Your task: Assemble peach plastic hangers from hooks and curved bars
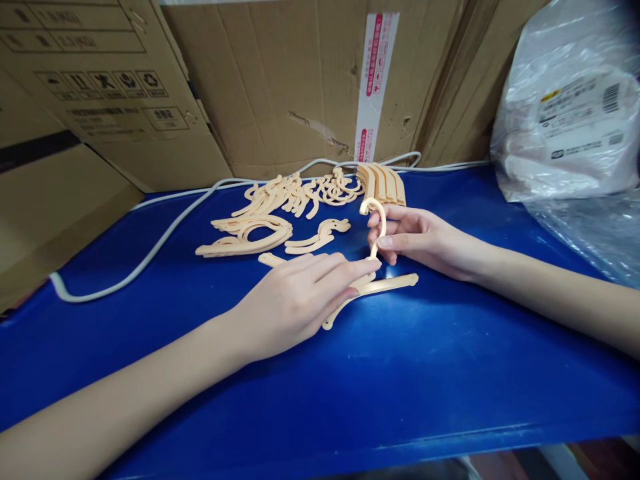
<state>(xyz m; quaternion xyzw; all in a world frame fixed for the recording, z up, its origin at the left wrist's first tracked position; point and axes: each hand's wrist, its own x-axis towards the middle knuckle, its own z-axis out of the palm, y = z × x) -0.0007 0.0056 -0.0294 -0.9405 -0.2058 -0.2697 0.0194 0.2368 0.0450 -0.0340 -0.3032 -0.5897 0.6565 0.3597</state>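
My left hand [300, 297] lies over a peach plastic hanger body [385, 287] on the blue table [400, 373], fingers stretched along it and pressing it down. My right hand [420, 240] pinches a peach hook piece [375, 213] between thumb and fingers, holding it upright at the middle of the hanger body. Behind the hands lie loose peach hanger parts [250, 237], a heap of hooks and arms [305, 193], and a neat stack of curved pieces [383, 183].
Cardboard boxes [280, 87] wall in the back and left of the table. A white cable [165, 233] runs along the back edge and curves to the left. A clear plastic bag of white goods [575, 113] sits at the right.
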